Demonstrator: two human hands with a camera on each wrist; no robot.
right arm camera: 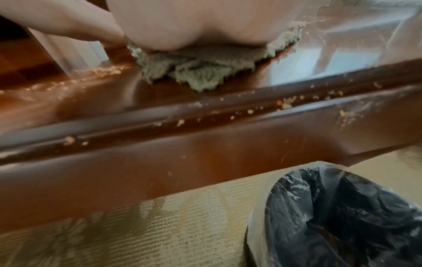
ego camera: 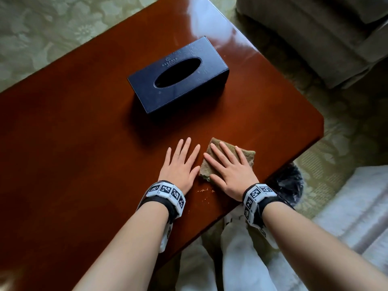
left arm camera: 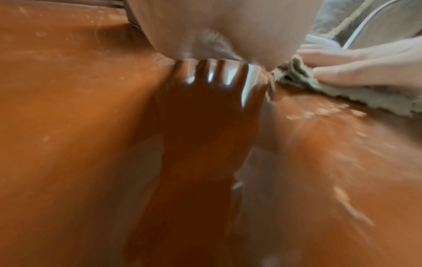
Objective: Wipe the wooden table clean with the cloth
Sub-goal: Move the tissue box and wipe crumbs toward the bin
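Note:
The glossy reddish-brown wooden table (ego camera: 73, 143) fills most of the head view. A folded olive-brown cloth (ego camera: 248, 154) lies near its front right edge. My right hand (ego camera: 228, 164) presses flat on the cloth with straight, spread fingers. My left hand (ego camera: 180, 162) rests flat on the bare wood just left of the cloth, fingers straight. A few crumbs (ego camera: 204, 191) lie between my wrists near the edge. In the right wrist view the cloth (right arm camera: 200, 75) bunches under my palm, and crumbs (right arm camera: 287, 103) sit along the table's edge moulding. The left wrist view shows the cloth (left arm camera: 342, 94) under my right hand's fingers (left arm camera: 356, 75).
A dark blue tissue box (ego camera: 178, 75) stands mid-table beyond my hands. A bin lined with a black bag (right arm camera: 342, 216) sits on the carpet below the table's front right edge. A pale sofa (ego camera: 315, 34) stands at the far right.

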